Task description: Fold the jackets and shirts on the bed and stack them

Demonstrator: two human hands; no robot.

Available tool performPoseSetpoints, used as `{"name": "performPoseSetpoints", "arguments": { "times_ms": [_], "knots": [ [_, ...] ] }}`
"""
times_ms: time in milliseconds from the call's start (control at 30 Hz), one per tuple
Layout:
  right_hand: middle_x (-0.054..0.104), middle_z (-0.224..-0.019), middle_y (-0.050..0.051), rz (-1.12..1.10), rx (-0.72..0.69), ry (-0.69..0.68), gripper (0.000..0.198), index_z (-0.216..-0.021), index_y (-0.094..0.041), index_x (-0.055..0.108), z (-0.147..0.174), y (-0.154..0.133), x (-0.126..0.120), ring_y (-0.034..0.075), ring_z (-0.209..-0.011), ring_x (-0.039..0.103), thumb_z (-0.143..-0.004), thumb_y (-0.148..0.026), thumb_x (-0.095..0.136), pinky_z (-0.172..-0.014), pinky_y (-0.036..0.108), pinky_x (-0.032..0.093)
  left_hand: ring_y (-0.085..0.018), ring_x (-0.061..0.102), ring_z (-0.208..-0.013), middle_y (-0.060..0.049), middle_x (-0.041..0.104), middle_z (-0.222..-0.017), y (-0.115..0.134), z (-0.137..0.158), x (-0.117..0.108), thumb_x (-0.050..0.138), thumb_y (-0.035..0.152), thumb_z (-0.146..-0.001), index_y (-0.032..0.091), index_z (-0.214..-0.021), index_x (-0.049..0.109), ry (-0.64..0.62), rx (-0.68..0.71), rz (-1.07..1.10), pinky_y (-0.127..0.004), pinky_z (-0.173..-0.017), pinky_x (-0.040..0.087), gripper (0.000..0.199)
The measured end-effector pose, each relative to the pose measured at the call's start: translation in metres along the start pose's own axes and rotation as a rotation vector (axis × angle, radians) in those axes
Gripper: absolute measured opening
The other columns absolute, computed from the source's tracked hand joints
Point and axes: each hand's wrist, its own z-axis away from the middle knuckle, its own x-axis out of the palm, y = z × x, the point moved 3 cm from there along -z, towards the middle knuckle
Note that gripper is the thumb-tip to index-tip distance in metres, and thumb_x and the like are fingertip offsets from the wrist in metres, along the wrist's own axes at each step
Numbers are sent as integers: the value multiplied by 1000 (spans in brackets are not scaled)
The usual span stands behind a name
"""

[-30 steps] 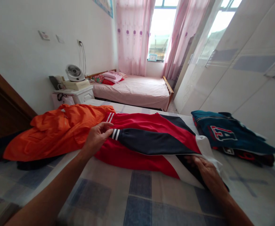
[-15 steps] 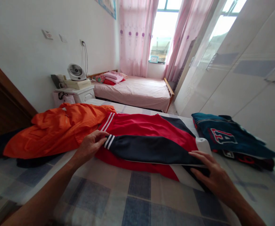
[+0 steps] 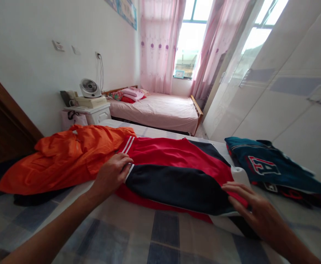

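A red jacket (image 3: pixel 163 149) with navy and white parts lies spread on the checked bedcover, one navy sleeve (image 3: pixel 174 187) laid lengthwise across its front. My left hand (image 3: pixel 113 172) is closed on the sleeve's cuff, covering most of the white stripes there. At the sleeve's upper end, my right hand (image 3: pixel 255 205) grips the jacket, with a bit of red cloth showing between thumb and fingers. The other cuff, red with two white stripes, shows just beyond my left hand. A white part of the jacket sticks out behind my right fingers.
An orange jacket (image 3: pixel 64 157) lies to the left, over dark cloth. On the right sits a stack of folded clothes with a teal garment (image 3: pixel 276 161) on top. Beyond are a pink bed (image 3: pixel 160 110), a nightstand with a fan (image 3: pixel 90 88), and white wardrobes (image 3: pixel 273 88).
The navy sleeve's upper part has spread wider and come nearer to me. Red cloth now shows at my right hand. My left hand covers more of the cuff. The view has tilted up slightly.
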Motion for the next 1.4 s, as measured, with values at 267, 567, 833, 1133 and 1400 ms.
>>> {"name": "performPoseSetpoints", "arguments": {
  "times_ms": [267, 567, 833, 1133, 1400],
  "knots": [
    [62, -119, 3, 34, -153, -163, 30, -114, -29, 62, -77, -35, 42, 19, -108, 58, -90, -37, 45, -91, 33, 47, -19, 46, -125, -1, 56, -131, 23, -61, 55, 38, 41, -93, 27, -127, 53, -431, 334, -5, -31, -105, 34, 40],
    [61, -121, 9, 294, 279, 3, 36, -115, -18, 60, -173, 83, 41, 21, -109, 58, -90, -35, 40, -94, 31, 42, -23, 54, -111, -10, 61, -116, -60, -161, 76, 50, 25, -86, 20, -107, 64, -369, 70, -260, -37, -96, 40, 26],
    [58, -115, 23, 413, 592, 51, 45, -113, -8, 59, -201, 148, 71, 34, -108, 55, -86, -40, 42, -83, 49, 44, -20, 58, -99, -8, 59, -114, -79, -185, 98, 53, 35, -88, 16, -112, 56, -349, -119, -335, -42, -85, 49, 31],
    [53, -127, 21, 291, 575, 64, 64, -131, -5, 46, -220, 176, 67, 28, -115, 52, -79, -42, 53, -89, 33, 42, -24, 58, -109, -11, 61, -122, -93, -202, 92, 52, 51, -79, 19, -121, 56, -499, -97, -187, -31, -90, 44, 53],
    [69, -85, 10, 79, 484, 154, 32, -98, -13, 66, -233, 159, 50, 20, -74, 63, -75, -29, 51, -65, 26, 44, -19, 64, -73, -1, 69, -73, -99, -197, 76, 57, 25, -65, 21, -78, 67, -538, -2, -214, -23, -64, 45, 18]
  ]
}}
